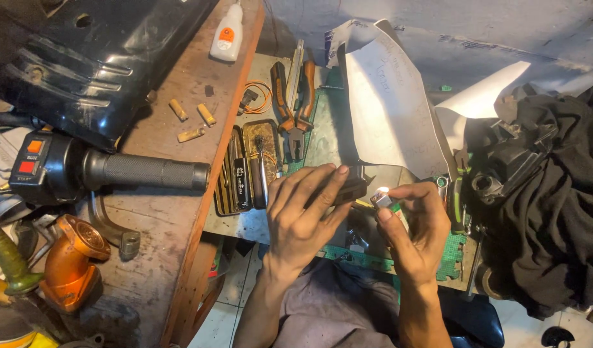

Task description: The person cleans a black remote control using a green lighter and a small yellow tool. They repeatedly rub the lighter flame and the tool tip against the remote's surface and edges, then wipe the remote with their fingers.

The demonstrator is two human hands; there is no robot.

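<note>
The person's left hand (306, 216) lies with fingers extended over a small dark plastic part (353, 189), pressing and steadying it above the green cutting mat (451, 258); the grip is a flat clasp, not a fist. The right hand (416, 229) is clenched around a lighter (381, 198), thumb on top, and a small flame shows at its head, right at the edge of the dark part.

Risks noted:

1. Burn. The left fingertips sit just beside the flame; a slight drift of either hand would bring skin into it.
2. Overheating. The plastic part could soften or deform if the flame dwells on 1 spot.
3. Fire spread. A white paper sheet (390, 109) stands curled immediately behind the flame, and a black cloth (554, 212) lies heaped to the right (both would catch readily). A tilt of the lighter upward is the likely cause.
4. Clutter. The orange-handled pliers (293, 96), the open tin of small tools (248, 167) and the glue bottle (227, 32) on the wooden table (174, 212) crowd the work area, so a startled jerk could knock items down.

The part's far side is hidden by the left fingers.
</note>
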